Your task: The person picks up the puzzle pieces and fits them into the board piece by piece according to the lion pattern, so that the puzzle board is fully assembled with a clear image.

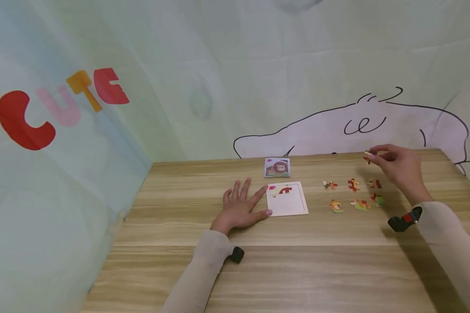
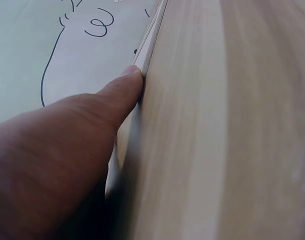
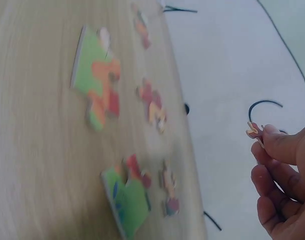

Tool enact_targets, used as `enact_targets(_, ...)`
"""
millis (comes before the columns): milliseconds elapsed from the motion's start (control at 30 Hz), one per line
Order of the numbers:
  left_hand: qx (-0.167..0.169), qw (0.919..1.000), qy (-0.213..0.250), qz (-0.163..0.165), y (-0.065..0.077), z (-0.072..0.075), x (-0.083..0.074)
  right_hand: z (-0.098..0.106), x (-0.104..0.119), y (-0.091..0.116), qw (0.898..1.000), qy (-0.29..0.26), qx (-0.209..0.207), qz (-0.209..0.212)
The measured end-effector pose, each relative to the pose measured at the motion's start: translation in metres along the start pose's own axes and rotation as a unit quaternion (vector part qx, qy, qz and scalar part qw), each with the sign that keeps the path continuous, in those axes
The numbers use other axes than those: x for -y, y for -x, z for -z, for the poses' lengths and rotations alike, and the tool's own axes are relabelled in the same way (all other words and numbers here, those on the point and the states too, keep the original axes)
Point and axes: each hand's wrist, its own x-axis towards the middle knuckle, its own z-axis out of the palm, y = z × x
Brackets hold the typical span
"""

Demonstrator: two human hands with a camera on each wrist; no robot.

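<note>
My left hand [image 1: 240, 209] lies spread on the table, its index finger and thumb touching the left side of a white square puzzle board [image 1: 287, 206]. In the left wrist view, the thumb [image 2: 115, 95] rests against the board's edge. Pieces with a pink leaf and a brown-red patch [image 1: 285, 190] sit along the board's upper part. My right hand [image 1: 401, 168] pinches a small puzzle piece [image 3: 254, 131] between thumb and fingers, raised above the table's back right. Several loose puzzle pieces [image 1: 360, 204] lie in two rows between the board and that hand.
Behind the board, a square card [image 1: 277, 168] with a lion picture lies near the back edge of the wooden table [image 1: 297, 269]. A printed cloth [image 1: 219, 87] hangs close behind the table and along its left side.
</note>
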Motion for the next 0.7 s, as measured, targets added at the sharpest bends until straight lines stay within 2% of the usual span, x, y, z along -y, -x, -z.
enact_targets(467,-0.002,1.0000,0.002,-0.001,0.000,0.000,0.000,0.001,0.030,0.013,0.999,-0.052,-0.006,0.012)
enact_targets(700,-0.004,1.0000,0.001,-0.003,-0.002,-0.001,0.003,-0.003,0.043,0.022,0.994,-0.098,0.041,-0.010)
